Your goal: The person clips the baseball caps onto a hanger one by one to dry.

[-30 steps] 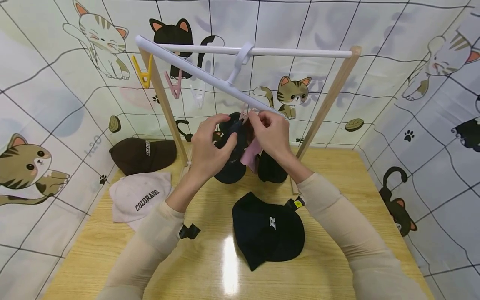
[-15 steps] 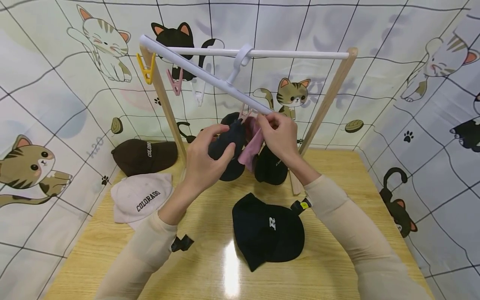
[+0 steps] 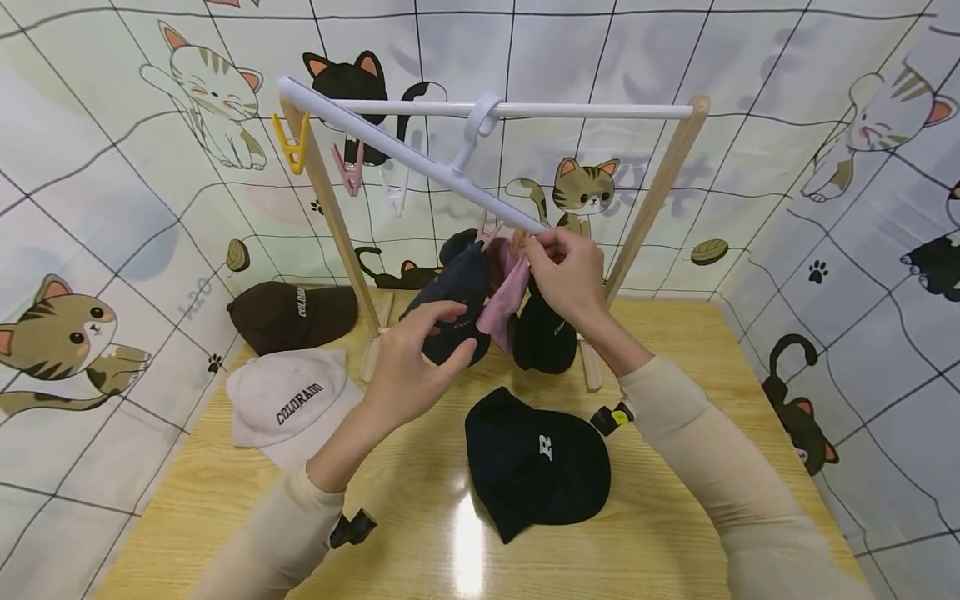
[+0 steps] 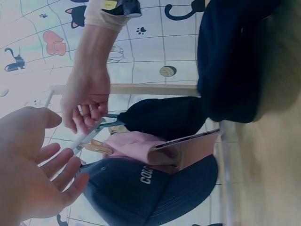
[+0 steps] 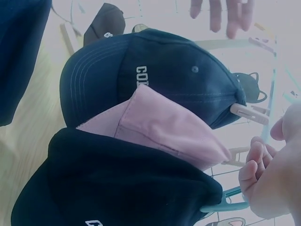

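In the head view my right hand (image 3: 572, 271) is at the low end of a tilted white clothes hanger (image 3: 420, 158), its fingers curled round that end. Below it hang three caps by clothespins: a navy cap (image 4: 141, 188), a pink cap (image 5: 164, 117) and a black cap (image 3: 543, 333). A pale pink clothespin (image 5: 249, 113) grips the navy cap; a teal clothespin (image 5: 225, 202), close to my right fingertips, grips the black one. The pink cap hangs from a wooden-coloured clothespin (image 4: 96, 147). My left hand (image 3: 412, 367) holds nothing, fingers spread in front of the navy cap.
The hanger hooks over the white bar (image 3: 600, 110) of a wooden-legged rack. Yellow (image 3: 291, 143), pink (image 3: 349, 169) and white (image 3: 395, 187) clothespins hang at its high end. On the table lie a brown cap (image 3: 288, 315), a white cap (image 3: 288, 396) and a black cap with an R (image 3: 536, 462).
My left hand has drawn back from the navy cap, down and left, letting it hang. My right hand has moved slightly right and down, uncovering the clothespin on the pink cap.
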A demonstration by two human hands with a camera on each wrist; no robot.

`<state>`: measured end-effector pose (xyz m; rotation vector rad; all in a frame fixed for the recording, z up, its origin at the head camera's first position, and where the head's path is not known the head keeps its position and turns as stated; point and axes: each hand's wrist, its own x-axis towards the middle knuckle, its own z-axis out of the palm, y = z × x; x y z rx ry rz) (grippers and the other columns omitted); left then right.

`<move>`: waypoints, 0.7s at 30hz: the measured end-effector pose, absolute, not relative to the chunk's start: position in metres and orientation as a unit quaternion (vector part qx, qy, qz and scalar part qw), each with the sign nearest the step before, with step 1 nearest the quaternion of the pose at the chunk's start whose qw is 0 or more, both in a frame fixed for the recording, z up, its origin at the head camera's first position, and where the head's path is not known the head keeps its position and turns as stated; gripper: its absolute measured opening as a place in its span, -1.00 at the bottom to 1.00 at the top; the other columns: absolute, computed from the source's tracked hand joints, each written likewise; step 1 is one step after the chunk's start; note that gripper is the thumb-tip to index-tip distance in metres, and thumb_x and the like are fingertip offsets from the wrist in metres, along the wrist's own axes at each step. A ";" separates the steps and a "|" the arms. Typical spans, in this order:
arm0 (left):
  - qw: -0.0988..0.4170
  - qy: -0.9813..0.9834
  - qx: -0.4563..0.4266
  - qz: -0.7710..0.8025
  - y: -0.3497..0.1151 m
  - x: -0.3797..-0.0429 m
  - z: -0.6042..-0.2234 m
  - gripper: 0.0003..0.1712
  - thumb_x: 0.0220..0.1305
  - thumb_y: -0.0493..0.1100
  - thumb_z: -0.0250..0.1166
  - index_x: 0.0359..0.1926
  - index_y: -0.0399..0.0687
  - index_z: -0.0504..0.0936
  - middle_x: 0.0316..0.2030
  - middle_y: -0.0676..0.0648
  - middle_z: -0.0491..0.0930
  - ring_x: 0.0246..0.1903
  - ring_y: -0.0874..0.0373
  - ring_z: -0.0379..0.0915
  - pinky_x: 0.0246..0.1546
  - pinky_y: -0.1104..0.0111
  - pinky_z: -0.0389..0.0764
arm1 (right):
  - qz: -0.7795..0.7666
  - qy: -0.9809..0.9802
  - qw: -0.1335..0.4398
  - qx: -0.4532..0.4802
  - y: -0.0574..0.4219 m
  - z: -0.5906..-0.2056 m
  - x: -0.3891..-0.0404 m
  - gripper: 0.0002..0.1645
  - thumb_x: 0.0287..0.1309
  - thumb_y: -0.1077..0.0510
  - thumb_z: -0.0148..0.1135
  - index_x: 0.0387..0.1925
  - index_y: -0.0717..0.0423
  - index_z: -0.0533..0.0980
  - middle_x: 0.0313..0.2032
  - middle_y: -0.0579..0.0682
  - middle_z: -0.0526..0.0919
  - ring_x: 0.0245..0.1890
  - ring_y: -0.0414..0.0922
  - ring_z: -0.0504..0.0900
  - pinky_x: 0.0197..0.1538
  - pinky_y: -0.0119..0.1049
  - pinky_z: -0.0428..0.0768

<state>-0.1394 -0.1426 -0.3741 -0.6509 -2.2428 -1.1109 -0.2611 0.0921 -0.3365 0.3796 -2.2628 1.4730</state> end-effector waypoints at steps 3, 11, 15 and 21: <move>0.255 -0.845 -0.238 -0.405 -0.143 -0.133 -0.382 -0.52 0.40 -0.20 0.57 0.27 -0.21 0.74 0.16 -0.20 0.84 0.13 -0.09 0.77 0.11 0.00 0.81 | 0.534 -0.808 0.203 0.146 0.092 -0.335 -0.258 -0.66 0.52 0.00 0.31 -0.18 0.20 0.80 -0.42 -0.04 0.75 -0.44 -0.22 0.59 -0.37 -0.41 0.44; 0.168 -0.866 -0.226 -0.413 -0.148 -0.121 -0.408 -0.45 0.42 -0.16 0.58 0.35 -0.17 0.70 0.23 -0.16 0.82 0.15 -0.13 0.79 0.07 -0.05 0.83 | 0.554 -0.789 0.192 0.184 0.085 -0.330 -0.250 -0.71 0.52 0.06 0.34 -0.18 0.20 0.80 -0.43 -0.01 0.73 -0.49 -0.23 0.57 -0.42 -0.42 0.41; 0.099 -0.881 -0.210 -0.413 -0.151 -0.116 -0.421 -0.38 0.47 -0.08 0.54 0.44 -0.16 0.64 0.29 -0.16 0.78 0.19 -0.10 0.79 0.07 -0.01 0.83 | 0.566 -0.778 0.180 0.205 0.079 -0.327 -0.247 -0.72 0.52 0.08 0.34 -0.18 0.23 0.79 -0.43 0.06 0.74 -0.50 -0.26 0.59 -0.41 -0.45 0.46; -0.013 -0.893 -0.178 -0.413 -0.151 -0.110 -0.436 -0.26 0.55 0.09 0.47 0.57 -0.14 0.55 0.35 -0.19 0.75 0.20 -0.17 0.81 0.14 -0.04 0.84 | 0.578 -0.767 0.167 0.223 0.073 -0.321 -0.242 -0.73 0.53 0.12 0.36 -0.15 0.29 0.78 -0.39 0.18 0.77 -0.49 -0.29 0.63 -0.39 -0.47 0.54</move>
